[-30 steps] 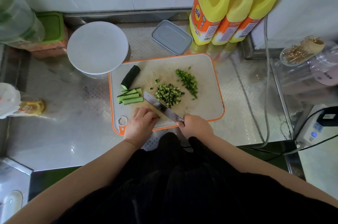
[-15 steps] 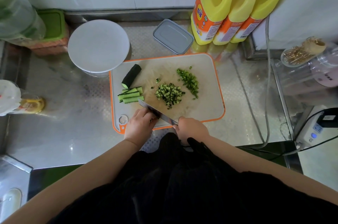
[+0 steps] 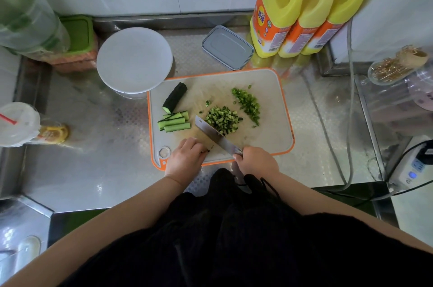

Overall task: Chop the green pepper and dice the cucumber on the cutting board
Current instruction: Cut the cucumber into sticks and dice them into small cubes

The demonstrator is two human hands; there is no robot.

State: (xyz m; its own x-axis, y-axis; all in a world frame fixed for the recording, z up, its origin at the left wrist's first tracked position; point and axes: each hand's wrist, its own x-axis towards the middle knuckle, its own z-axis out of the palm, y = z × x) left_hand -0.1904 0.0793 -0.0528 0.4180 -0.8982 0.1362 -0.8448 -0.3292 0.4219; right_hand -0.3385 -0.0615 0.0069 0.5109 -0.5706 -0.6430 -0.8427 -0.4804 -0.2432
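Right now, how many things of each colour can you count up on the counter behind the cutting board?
Yellow: 3, the detergent bottles.
White: 1, the round lid.
Grey: 1, the rectangular container lid.
Green: 1, the green-lidded box.
Total: 6.

bare forearms, black garment (image 3: pixel 234 240) with thin black drawstring (image 3: pixel 269 187)

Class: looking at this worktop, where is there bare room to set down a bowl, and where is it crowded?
Bare steel lies left of the cutting board, between it and the lidded cup, and right of the board up to the cable. The back row by the yellow bottles is crowded.
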